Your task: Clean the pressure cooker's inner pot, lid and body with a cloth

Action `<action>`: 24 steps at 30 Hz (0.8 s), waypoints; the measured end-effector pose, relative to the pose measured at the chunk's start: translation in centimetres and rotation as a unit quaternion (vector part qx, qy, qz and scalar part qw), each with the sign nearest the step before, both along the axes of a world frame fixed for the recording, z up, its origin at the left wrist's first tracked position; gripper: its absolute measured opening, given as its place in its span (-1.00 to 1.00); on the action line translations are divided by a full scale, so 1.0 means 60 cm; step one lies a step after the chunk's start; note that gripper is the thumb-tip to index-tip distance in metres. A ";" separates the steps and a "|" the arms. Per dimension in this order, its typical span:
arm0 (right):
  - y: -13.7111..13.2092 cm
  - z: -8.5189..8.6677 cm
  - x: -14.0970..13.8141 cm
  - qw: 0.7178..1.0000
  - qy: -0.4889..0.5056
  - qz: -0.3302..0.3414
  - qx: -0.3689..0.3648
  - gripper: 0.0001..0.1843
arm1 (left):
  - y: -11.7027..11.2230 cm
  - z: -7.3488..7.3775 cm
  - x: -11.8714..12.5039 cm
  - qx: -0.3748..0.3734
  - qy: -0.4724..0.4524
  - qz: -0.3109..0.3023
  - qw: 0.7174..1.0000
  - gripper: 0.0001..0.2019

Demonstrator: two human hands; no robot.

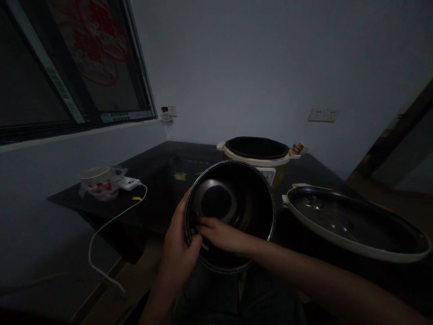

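Observation:
A dark round inner pot (260, 207) is tilted with its mouth toward me, above my lap. My left hand (181, 246) grips its left rim, thumb over the edge and fingers round the outside wall. Inside the pot, my right hand (219, 232) reaches to the left wall with its fingers bent against the surface. Whatever those fingertips may hold is too dark to make out. Behind the pot stands a rice cooker (279, 174) with its top uncovered, partly hidden by the pot.
A glass lid (341, 221) with a pale rim lies at the right. On the black table (158, 171) are a plastic-wrapped cup (99, 180) and a white plug block (128, 182) whose cable (101, 230) hangs over the front edge. Wall sockets (323, 115) sit behind.

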State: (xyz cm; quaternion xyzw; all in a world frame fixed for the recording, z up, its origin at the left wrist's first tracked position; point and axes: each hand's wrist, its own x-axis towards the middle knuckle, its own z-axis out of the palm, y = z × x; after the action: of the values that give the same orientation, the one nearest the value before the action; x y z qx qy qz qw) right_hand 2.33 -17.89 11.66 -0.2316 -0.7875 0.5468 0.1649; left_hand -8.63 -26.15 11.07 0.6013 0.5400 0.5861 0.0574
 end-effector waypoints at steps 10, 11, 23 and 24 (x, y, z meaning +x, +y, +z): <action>0.071 0.093 -0.037 0.779 0.408 -0.194 -0.435 -0.83 | 0.000 0.001 0.004 0.002 0.015 0.012 1.000 -0.23; 0.077 0.098 -0.027 0.761 0.427 -0.208 -0.441 -0.81 | 0.000 0.002 0.005 0.004 0.014 0.011 1.000 -0.24; 0.087 0.081 0.018 0.638 0.554 -0.318 -0.430 -0.85 | -0.002 0.002 0.004 0.001 0.013 0.009 1.000 -0.26; 0.087 0.082 0.008 0.648 0.550 -0.310 -0.427 -0.85 | -0.002 0.002 0.004 0.002 0.013 0.008 1.000 -0.26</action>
State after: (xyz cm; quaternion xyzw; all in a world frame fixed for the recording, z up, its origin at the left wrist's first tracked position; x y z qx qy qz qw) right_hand 2.78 -12.69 16.57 -0.1638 -0.1143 0.7667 0.6101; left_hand -8.38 -26.27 11.16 0.6043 0.5447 0.5798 0.0448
